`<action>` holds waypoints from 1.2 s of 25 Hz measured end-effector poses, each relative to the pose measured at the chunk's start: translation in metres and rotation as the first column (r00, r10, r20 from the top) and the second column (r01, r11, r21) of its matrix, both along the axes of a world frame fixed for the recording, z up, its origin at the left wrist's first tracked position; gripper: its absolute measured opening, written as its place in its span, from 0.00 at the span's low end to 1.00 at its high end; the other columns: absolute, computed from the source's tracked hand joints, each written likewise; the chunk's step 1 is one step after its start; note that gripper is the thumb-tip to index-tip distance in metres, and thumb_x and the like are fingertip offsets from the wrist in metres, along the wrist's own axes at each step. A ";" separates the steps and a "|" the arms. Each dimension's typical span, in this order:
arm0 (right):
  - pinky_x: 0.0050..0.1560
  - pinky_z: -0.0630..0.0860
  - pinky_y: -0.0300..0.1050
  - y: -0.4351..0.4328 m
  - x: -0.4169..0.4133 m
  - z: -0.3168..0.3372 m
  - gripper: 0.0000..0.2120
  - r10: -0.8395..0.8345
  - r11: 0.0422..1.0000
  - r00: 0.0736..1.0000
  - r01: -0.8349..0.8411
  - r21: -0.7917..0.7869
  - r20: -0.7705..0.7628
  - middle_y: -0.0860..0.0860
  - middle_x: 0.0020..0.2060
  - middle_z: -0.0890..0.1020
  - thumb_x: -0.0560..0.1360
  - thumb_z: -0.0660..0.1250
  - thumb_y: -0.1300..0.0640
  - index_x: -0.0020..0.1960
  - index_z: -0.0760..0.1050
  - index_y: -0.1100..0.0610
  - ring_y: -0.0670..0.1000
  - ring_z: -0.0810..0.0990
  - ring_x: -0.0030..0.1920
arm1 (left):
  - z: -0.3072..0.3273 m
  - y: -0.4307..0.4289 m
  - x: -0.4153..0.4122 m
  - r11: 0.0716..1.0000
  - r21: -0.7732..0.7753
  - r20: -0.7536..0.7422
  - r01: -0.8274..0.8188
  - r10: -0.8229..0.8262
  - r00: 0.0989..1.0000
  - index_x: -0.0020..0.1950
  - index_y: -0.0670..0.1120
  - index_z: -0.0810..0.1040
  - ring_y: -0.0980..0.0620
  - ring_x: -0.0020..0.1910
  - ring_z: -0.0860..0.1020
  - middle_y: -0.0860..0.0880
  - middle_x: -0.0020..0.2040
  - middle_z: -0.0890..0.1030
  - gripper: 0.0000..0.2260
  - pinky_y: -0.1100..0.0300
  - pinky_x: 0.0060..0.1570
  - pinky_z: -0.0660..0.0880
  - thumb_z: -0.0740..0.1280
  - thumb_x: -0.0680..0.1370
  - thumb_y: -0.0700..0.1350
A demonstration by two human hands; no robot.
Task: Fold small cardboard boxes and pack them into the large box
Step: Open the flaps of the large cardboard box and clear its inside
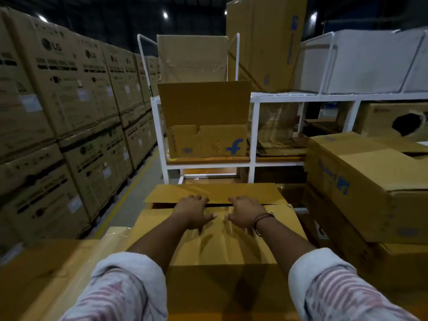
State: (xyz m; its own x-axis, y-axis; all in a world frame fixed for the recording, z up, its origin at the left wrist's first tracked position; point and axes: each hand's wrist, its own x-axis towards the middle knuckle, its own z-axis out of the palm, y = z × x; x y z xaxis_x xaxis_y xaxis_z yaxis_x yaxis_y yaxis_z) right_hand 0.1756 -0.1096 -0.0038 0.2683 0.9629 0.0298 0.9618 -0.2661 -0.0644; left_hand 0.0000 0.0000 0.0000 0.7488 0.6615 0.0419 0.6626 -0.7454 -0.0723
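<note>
A brown cardboard box point(222, 249) stands right in front of me, its near top flap folded down flat. My left hand point(193, 210) and my right hand point(245, 210) lie side by side on that flap, palms down, fingertips hooked over its far edge into a dark gap. The far flap point(215, 192) lies nearly flat beyond the gap. What the box holds is hidden. Neither hand carries anything else.
A white metal rack point(253, 135) ahead holds an open-flapped box with a blue logo point(208, 141) and flat cardboard. Stacked brown boxes point(361, 179) crowd my right. A wall of large printed cartons point(69, 107) lines the left, with a grey floor aisle point(139, 193) between.
</note>
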 end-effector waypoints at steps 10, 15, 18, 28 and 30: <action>0.70 0.66 0.61 0.015 -0.005 -0.019 0.30 -0.013 0.997 1.000 0.014 -0.073 0.016 0.55 0.70 0.73 0.80 0.61 0.37 0.76 0.65 0.52 0.59 0.70 0.70 | -0.025 0.009 0.001 0.998 -0.067 -0.044 -0.021 0.018 0.999 0.79 0.49 0.64 0.43 0.70 0.70 0.45 0.74 0.72 0.35 0.45 0.65 0.72 0.57 0.79 0.69; 0.68 0.66 0.61 0.021 -0.006 -0.009 0.30 -0.035 0.999 0.997 0.038 -0.034 0.062 0.56 0.70 0.72 0.79 0.59 0.35 0.75 0.66 0.51 0.60 0.69 0.70 | -0.020 0.010 -0.001 0.999 -0.035 -0.012 -0.012 0.011 1.000 0.80 0.49 0.63 0.41 0.71 0.70 0.43 0.74 0.72 0.35 0.44 0.65 0.70 0.56 0.80 0.69; 0.68 0.66 0.62 0.025 -0.006 0.009 0.27 -0.039 0.999 0.998 0.039 0.011 0.042 0.56 0.68 0.74 0.81 0.57 0.36 0.72 0.70 0.52 0.60 0.71 0.69 | -0.005 0.007 -0.001 1.000 0.021 0.020 -0.013 0.013 1.000 0.79 0.49 0.65 0.40 0.71 0.70 0.43 0.74 0.72 0.32 0.44 0.66 0.69 0.55 0.81 0.68; 0.32 0.74 0.45 -0.001 -0.041 0.091 0.27 -0.052 0.932 0.998 0.041 0.361 0.021 0.52 0.29 0.75 0.81 0.60 0.39 0.32 0.74 0.55 0.52 0.74 0.30 | 0.088 -0.026 0.002 0.970 0.228 0.330 -0.084 0.004 0.944 0.43 0.49 0.80 0.49 0.35 0.76 0.52 0.35 0.76 0.14 0.55 0.38 0.69 0.61 0.83 0.54; 0.32 0.71 0.43 -0.011 -0.053 0.106 0.22 -0.056 0.956 0.997 0.066 0.287 -0.044 0.51 0.31 0.74 0.80 0.64 0.41 0.34 0.72 0.54 0.50 0.74 0.31 | 0.106 -0.035 0.004 0.990 0.076 0.269 -0.114 0.090 0.959 0.39 0.48 0.77 0.51 0.33 0.75 0.50 0.36 0.79 0.13 0.57 0.34 0.71 0.65 0.80 0.53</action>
